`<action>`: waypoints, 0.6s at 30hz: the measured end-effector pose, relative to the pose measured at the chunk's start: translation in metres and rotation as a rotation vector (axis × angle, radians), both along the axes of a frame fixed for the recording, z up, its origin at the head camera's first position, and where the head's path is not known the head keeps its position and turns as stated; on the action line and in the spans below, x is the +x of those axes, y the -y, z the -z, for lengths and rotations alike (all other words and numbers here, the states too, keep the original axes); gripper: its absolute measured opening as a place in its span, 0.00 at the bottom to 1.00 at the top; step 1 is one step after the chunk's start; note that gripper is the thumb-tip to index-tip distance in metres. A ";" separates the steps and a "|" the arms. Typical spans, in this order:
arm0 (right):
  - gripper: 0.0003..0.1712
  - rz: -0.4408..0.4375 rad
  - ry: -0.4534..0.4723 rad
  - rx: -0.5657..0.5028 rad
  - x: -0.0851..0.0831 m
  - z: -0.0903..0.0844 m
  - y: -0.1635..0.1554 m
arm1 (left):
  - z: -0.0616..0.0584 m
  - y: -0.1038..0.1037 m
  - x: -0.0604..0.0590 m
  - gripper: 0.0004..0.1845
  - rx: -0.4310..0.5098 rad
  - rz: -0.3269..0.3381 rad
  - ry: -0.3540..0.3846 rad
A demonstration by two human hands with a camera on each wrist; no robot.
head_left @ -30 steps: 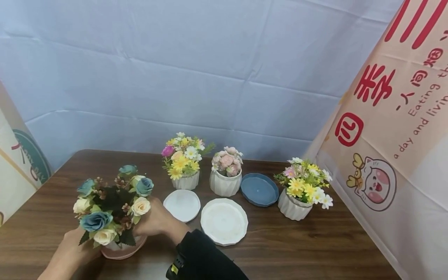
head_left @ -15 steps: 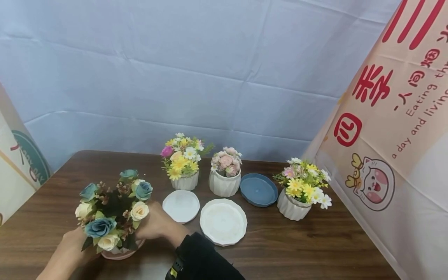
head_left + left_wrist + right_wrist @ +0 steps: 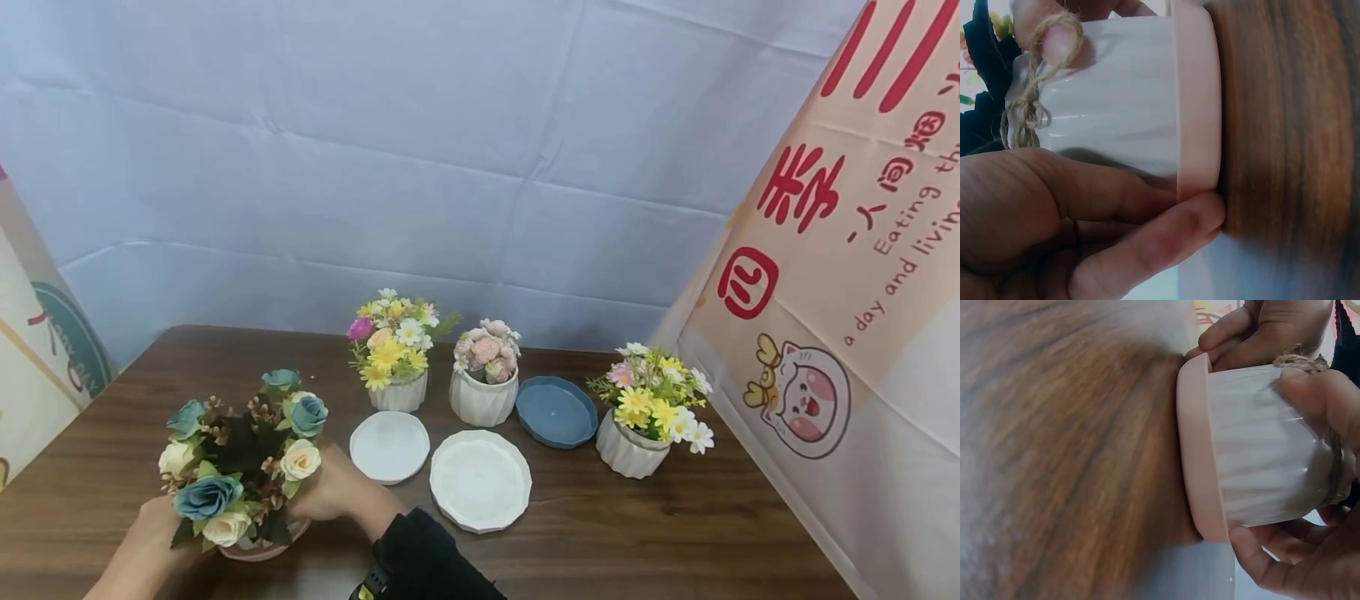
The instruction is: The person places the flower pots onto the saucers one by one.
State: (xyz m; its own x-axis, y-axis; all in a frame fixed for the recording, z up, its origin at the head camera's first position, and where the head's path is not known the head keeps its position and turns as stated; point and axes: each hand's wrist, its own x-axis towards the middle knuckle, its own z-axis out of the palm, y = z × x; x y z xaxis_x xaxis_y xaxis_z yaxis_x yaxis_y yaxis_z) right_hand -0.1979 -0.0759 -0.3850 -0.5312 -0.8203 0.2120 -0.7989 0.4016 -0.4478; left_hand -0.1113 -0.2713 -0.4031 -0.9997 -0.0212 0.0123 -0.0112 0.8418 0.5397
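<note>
A white ribbed flower pot (image 3: 1116, 87) with twine round its upper part stands in a pink saucer (image 3: 1196, 450). Blue and cream artificial roses (image 3: 247, 458) fill the pot at the table's front left. My left hand (image 3: 153, 533) pinches the saucer's rim between thumb and finger, seen closely in the left wrist view. From the other side my right hand (image 3: 330, 487) holds the pot, its thumb by the twine and its fingers round the far wall. In the head view, roses hide most of the pot and my fingertips.
Behind stand a pot of mixed flowers (image 3: 397, 392) and a pot of pink roses (image 3: 483, 400); another flower pot (image 3: 632, 450) is at right. A small white saucer (image 3: 389, 447), a larger white saucer (image 3: 481, 481) and a blue saucer (image 3: 557, 412) lie on the brown table (image 3: 637, 542).
The roses shift slightly right, then back left, with both hands staying at the pot and pink saucer. Everything else on the table keeps its place.
</note>
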 end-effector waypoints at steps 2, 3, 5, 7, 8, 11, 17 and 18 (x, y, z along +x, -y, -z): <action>0.28 0.007 -0.014 0.015 0.001 -0.001 0.001 | 0.000 0.000 0.001 0.18 0.012 -0.009 -0.015; 0.27 0.015 -0.021 0.026 0.001 -0.001 0.001 | 0.000 0.000 0.001 0.18 0.008 -0.006 -0.024; 0.27 0.021 -0.035 0.046 0.002 -0.002 0.002 | 0.000 0.000 0.002 0.18 0.002 -0.006 -0.046; 0.28 0.026 -0.035 0.033 0.003 -0.002 0.002 | 0.001 0.000 0.002 0.17 -0.004 0.003 -0.088; 0.28 0.026 -0.034 0.022 0.004 -0.002 0.002 | 0.002 0.000 0.003 0.16 -0.004 0.010 -0.111; 0.28 0.030 -0.031 -0.019 0.006 0.000 0.001 | 0.003 -0.001 0.004 0.15 -0.008 0.014 -0.148; 0.28 0.063 0.011 -0.022 0.010 0.004 -0.002 | 0.001 -0.003 0.004 0.14 -0.007 0.010 -0.099; 0.29 0.063 0.002 -0.013 0.010 0.003 -0.002 | 0.001 -0.003 0.004 0.12 -0.008 0.011 -0.113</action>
State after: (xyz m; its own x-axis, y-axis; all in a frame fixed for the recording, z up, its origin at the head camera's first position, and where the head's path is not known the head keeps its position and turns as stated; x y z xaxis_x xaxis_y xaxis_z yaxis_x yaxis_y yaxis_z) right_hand -0.1880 -0.0737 -0.3885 -0.5821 -0.7824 0.2213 -0.7713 0.4452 -0.4548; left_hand -0.1076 -0.2681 -0.4044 -0.9921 -0.0092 0.1253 0.0591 0.8460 0.5299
